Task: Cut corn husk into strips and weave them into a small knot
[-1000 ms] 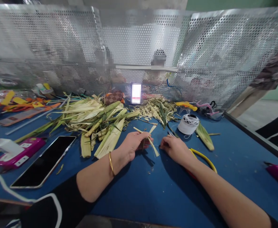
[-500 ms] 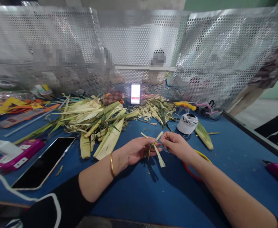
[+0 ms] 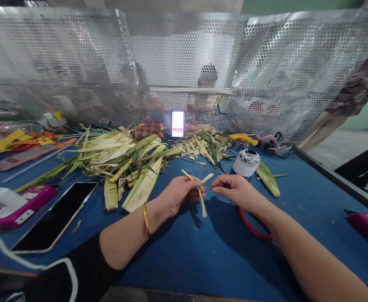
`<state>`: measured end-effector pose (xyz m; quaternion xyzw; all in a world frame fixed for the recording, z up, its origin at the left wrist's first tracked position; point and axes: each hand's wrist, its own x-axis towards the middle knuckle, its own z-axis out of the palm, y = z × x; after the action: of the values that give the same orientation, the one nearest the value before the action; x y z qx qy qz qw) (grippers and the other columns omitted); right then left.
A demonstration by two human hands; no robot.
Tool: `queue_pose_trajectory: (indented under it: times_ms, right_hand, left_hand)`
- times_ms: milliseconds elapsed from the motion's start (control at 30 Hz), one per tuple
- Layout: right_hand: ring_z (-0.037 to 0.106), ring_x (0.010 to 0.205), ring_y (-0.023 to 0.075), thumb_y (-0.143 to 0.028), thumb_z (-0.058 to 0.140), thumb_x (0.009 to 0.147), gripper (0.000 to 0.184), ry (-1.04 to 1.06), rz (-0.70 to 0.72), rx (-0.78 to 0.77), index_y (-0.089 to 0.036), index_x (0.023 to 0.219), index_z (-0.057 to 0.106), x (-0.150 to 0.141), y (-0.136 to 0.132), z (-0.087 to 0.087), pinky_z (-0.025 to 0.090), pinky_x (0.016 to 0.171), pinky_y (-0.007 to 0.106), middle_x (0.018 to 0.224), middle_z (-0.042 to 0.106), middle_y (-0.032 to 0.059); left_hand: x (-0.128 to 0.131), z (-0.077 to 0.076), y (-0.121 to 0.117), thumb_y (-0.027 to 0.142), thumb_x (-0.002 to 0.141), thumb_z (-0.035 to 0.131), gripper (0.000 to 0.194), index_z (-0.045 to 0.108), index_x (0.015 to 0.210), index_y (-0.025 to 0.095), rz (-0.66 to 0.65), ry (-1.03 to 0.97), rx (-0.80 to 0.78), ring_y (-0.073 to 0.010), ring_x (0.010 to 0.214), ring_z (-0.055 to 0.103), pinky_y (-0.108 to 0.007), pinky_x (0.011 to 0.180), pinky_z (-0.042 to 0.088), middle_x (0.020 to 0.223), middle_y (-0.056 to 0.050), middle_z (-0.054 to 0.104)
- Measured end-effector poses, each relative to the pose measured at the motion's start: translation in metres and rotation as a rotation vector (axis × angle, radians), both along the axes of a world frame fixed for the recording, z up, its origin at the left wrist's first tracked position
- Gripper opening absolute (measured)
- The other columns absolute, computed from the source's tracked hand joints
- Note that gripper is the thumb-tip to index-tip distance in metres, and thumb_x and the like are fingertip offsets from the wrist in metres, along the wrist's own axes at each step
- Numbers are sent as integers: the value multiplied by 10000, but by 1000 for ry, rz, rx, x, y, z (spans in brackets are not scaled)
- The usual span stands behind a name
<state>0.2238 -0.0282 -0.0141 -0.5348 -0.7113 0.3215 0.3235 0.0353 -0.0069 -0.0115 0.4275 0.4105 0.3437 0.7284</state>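
Observation:
My left hand (image 3: 184, 192) pinches crossed strips of pale corn husk (image 3: 202, 200), their ends sticking out past the fingertips. Just to the right, my right hand (image 3: 226, 186) has thumb and fingers closed on a thin white thread (image 3: 207, 187) that runs across to the strips. A spool of white thread (image 3: 247, 162) stands behind my right hand. Under my right wrist lies a red-handled tool (image 3: 253, 228), its other end hidden by the forearm. A green corn husk leaf (image 3: 268, 178) rests beside the spool.
Left of my hands is a heap of corn husks (image 3: 121, 155), with shredded husk (image 3: 207, 144) behind. A phone (image 3: 56, 216) and purple power strip (image 3: 22, 203) lie at left. A perforated metal screen (image 3: 184, 54) backs the blue table; a person (image 3: 353, 92) stands at right.
My right hand has risen from the table and come close to the strips, then drawn slightly right with thread stretched between the hands. My left hand keeps hold of the strips, turning them slightly.

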Motion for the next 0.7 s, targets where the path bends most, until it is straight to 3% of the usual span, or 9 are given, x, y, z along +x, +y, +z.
queue_pose_trajectory:
  times_ms: [133,200,300,500,600,700]
  right_hand:
    - [479,594,126,-249,523,835,162,-245,30,305,-192,699,591,0,-9,12,350,560,247,644,554,-2]
    - [501,633,127,-223,495,869,174,-264,46,449,-190,737,602,-3,-14,17,363,584,246,710,562,16]
    - [518,663,126,-204,505,876,168,-234,88,511,-188,770,634,-8,-18,20,377,603,248,767,568,31]
    - [479,589,119,-285,636,777,141,38,63,263,-186,677,648,-5,-11,16,363,542,251,672,567,4]
    - [454,564,114,-333,672,709,174,182,-1,85,-175,650,630,-6,-7,12,360,538,253,620,561,-10]
    - [443,558,111,-369,682,670,220,270,-58,-32,-167,632,604,-9,-4,5,356,544,251,578,543,-22]
  left_hand:
    - [-1,1,-1,231,681,720,136,623,677,136,31,93,135,-140,588,641,-258,620,502,644,-42,663]
    - [-1,3,-3,246,670,727,148,634,661,130,-18,144,186,-137,574,630,-264,617,498,628,-40,659]
    - [-2,8,-8,259,666,720,153,662,662,118,-153,190,219,-128,568,618,-250,599,474,619,-43,659]
    - [-7,16,-14,332,639,758,242,683,673,104,-450,121,159,-120,561,625,-228,578,444,660,-57,682]
    - [-8,18,-14,365,616,783,293,682,717,109,-441,64,140,-135,588,642,-240,597,462,676,-51,683]
    - [-7,17,-15,367,603,798,312,669,731,113,-345,40,137,-141,598,646,-251,616,477,682,-50,678]
